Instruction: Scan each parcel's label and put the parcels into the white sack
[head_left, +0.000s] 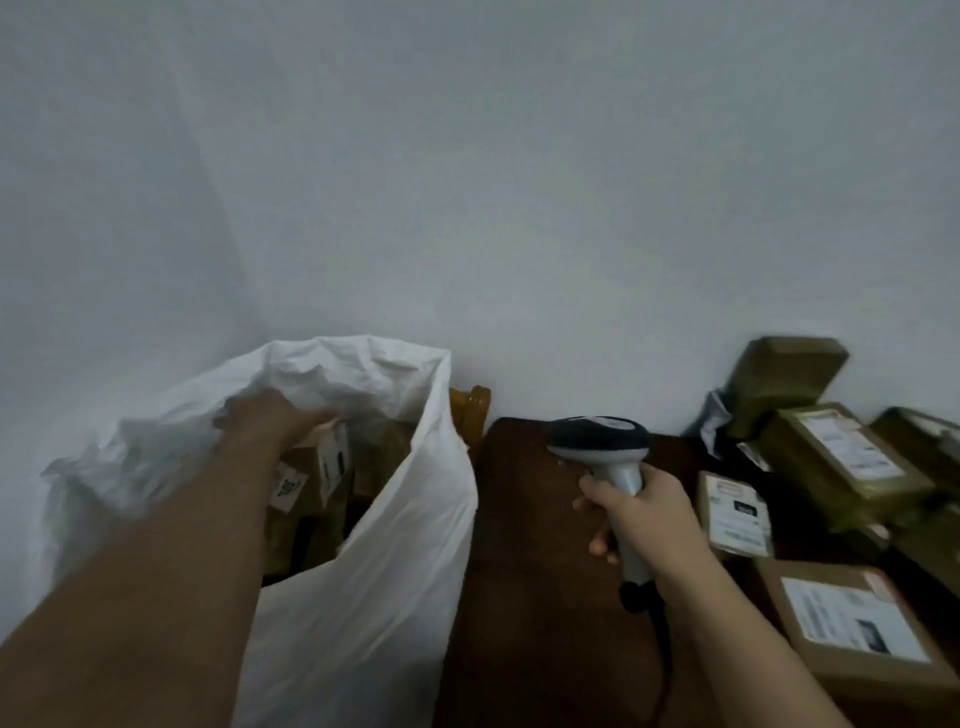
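The white sack (395, 551) stands open at the left, with several brown parcels inside it. My left hand (270, 421) reaches into its mouth and holds a labelled cardboard parcel (332, 462) by its top edge. My right hand (641, 512) grips the handle of a grey and black barcode scanner (602, 441) over the dark wooden table (524, 571). The scanner's head points left. Its black cable hangs down from the handle.
Several cardboard parcels with white labels lie on the table's right side: a small one (735, 514), a large one (852, 629) at the front, more stacked (841, 457) against the pale wall. A wooden chair top (470, 410) shows behind the sack.
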